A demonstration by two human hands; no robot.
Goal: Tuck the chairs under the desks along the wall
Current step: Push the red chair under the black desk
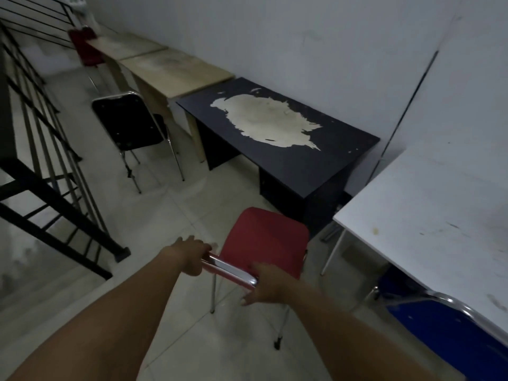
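Note:
A red chair (265, 240) with chrome legs stands on the tiled floor in front of the black desk (338, 158), whose top is worn to a pale patch. My left hand (192, 255) grips the left end of the chair's chrome back rail. My right hand (265, 284) holds the right end of the same rail. The seat points toward the black desk's right end, a short gap away. A black chair (129, 122) stands out from the beige desk (176, 70). A blue chair (439, 325) sits partly under the white desk (428, 215).
A black metal stair railing (46, 149) runs along the left, its base post near the red chair. A second beige desk (123, 44) and a dark red chair (85, 46) stand at the far end. The desks line the white wall.

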